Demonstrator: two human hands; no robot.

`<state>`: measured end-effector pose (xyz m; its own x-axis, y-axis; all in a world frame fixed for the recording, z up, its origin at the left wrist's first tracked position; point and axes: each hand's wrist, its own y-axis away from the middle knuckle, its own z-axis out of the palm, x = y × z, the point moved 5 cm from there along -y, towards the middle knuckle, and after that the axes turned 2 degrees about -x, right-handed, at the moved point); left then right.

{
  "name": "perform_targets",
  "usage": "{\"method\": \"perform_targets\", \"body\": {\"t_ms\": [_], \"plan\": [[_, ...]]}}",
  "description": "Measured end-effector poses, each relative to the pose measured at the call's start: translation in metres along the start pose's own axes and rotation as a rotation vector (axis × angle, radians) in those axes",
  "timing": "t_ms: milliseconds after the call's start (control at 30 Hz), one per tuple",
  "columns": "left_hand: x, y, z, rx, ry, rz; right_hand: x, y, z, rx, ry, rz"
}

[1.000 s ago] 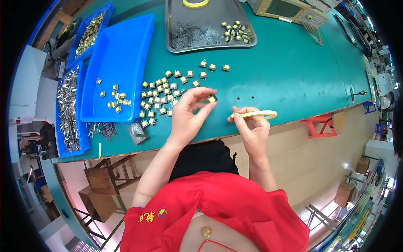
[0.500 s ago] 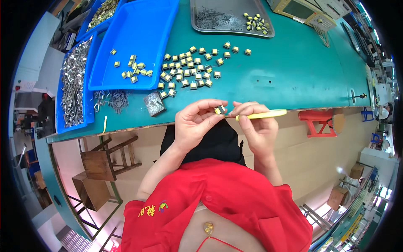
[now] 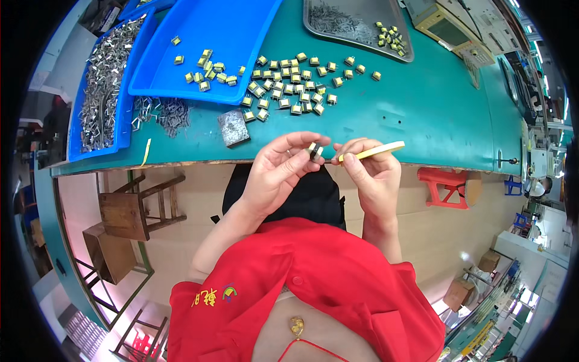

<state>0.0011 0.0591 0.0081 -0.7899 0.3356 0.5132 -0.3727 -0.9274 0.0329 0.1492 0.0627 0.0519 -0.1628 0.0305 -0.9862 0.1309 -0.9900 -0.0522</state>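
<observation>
Over the front edge of the green bench, my left hand (image 3: 272, 172) pinches a small transformer (image 3: 315, 152) with a dark body and pale sides between thumb and fingers. Close beside it, my right hand (image 3: 377, 178) grips a slim yellow-handled tool (image 3: 381, 150). The tool's thin end points toward the transformer; whether it touches is too small to tell. Beyond my hands lie many similar yellow-and-black transformers (image 3: 295, 88) scattered on the bench. A grey metal block (image 3: 233, 128) rests to the left of them.
A blue tray (image 3: 137, 84) holding several transformers stands at the left, next to a blue bin (image 3: 125, 136) of metal pieces. Loose dark strips (image 3: 174, 116) lie near it. A metal tray (image 3: 356, 41) and a cream instrument (image 3: 449, 33) stand at the back. A red stool (image 3: 443, 188) is below the bench.
The transformer has turned in my left fingers, showing more of its dark side. The tool in my right hand is tilted more steeply upward. The whole view has shifted a little.
</observation>
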Motion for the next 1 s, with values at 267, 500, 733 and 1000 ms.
{"method": "perform_targets", "body": {"t_ms": [267,500,733,1000], "plan": [[-0.008,0.001,-0.013,0.081,-0.237,-0.003,0.014,-0.003,-0.004,-0.006,-0.073,0.172],[-0.012,0.001,-0.015,0.104,-0.267,-0.007,0.022,-0.003,-0.003,0.011,-0.094,0.259],[-0.012,0.0,-0.013,0.085,-0.354,-0.002,0.022,-0.003,-0.002,-0.011,-0.109,0.381],[-0.012,0.001,-0.011,0.069,-0.483,0.004,0.024,-0.001,-0.005,-0.041,-0.049,0.36]]}}
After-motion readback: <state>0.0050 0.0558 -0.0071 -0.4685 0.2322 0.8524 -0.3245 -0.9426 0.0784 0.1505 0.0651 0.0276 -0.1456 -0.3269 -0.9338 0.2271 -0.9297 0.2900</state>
